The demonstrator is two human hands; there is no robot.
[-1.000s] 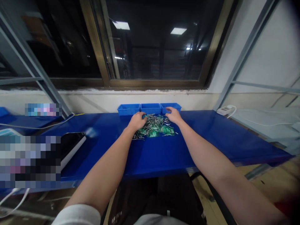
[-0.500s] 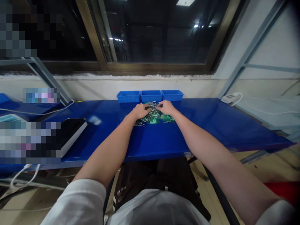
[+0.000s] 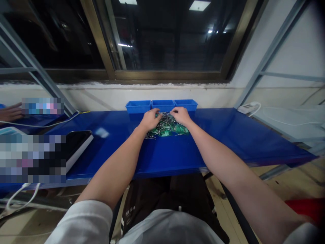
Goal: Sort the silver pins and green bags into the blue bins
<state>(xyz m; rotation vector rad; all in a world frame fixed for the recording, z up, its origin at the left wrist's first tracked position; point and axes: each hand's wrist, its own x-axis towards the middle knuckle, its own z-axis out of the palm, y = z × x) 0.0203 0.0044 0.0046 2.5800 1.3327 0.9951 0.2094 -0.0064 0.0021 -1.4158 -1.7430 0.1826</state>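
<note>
A heap of small, thin metal pieces (image 3: 164, 125), too small to name exactly, lies on the blue table. Green, shiny, film-like pieces (image 3: 165, 132) are mixed in with it. My left hand (image 3: 150, 120) rests at the heap's left side, its thumb and fingers apart over the metal pieces. On the other side, my right hand (image 3: 181, 116) reaches in with its fingertips curled together at the heap's upper right. Whatever is between those fingertips is hidden or too small to make out.
Behind the heap stand three blue bins, the left (image 3: 138, 106), middle (image 3: 163, 104) and right (image 3: 186, 104). A dark-topped device (image 3: 80, 139) lies to the left, and a white power strip (image 3: 245, 107) at the right end. Another person's hand (image 3: 11, 112) shows at far left.
My left hand's fingers have lifted and spread a little from the metal pieces. My right hand has shifted slightly up. Another person's hand has appeared at far left.
</note>
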